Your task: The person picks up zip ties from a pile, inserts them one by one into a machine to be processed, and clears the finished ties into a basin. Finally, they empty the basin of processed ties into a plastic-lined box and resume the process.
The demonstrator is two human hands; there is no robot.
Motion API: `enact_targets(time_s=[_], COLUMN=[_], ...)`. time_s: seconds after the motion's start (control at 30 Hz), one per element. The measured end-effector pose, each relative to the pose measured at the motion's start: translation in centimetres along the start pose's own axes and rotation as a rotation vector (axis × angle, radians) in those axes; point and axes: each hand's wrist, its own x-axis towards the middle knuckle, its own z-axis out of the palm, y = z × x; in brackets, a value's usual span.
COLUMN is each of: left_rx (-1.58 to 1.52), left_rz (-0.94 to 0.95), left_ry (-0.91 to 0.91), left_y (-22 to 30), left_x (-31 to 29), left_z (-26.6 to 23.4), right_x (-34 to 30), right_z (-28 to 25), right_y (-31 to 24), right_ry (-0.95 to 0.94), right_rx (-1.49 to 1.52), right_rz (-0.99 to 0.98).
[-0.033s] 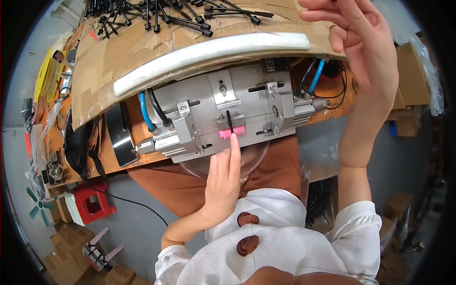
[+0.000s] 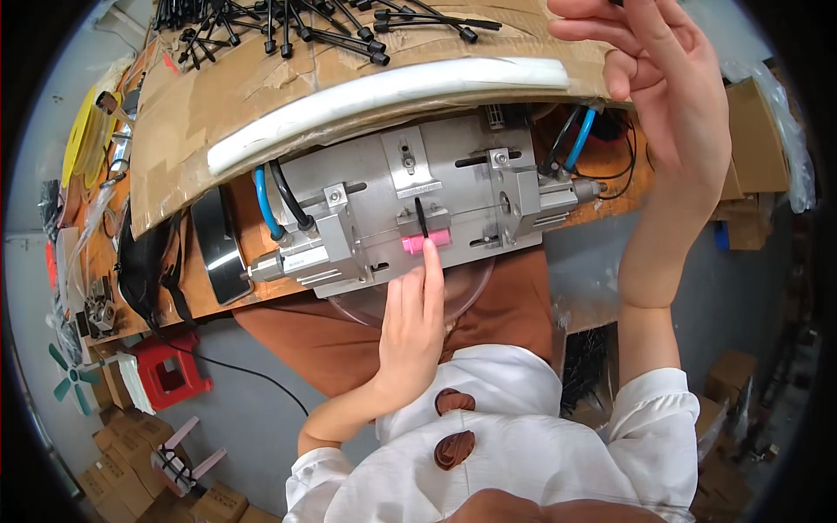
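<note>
Nothing has moved: our left hand (image 2: 414,327) presses the pink piece (image 2: 425,241) in the jig (image 2: 410,209), fingers extended, while our right hand (image 2: 667,105) hovers open, gripping nothing

My workbench (image 2: 610,187) has an orange-brown wooden top. On it lies a big sheet of cardboard (image 2: 200,113), with a heap of black cable ties (image 2: 288,30) at its far end and a white foam strip (image 2: 384,100) along its near edge. A grey metal machine (image 2: 410,205) sits at the front edge. Yellow tape rolls (image 2: 83,139) lie at my left.
</note>
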Motion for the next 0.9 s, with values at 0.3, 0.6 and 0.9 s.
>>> enact_targets(time_s=[0.3,0.6,0.9], left_rx=[0.106,0.135,0.337], left_rz=[0.015,0.167,0.233], left_ry=[-0.053,0.125,0.303], left_y=[0.4,-2.4,-11.0], left_x=[0.3,7.2,21.6], left_z=[0.5,-6.3,-10.0], right_x=[-4.3,-16.8,-17.9], right_z=[0.9,7.9,10.9], right_y=[-1.7,2.8,6.6], right_ry=[0.134,-0.173,-0.240], right_rx=[-0.253,-0.701,-0.725], right_rz=[0.057,-0.028,0.065])
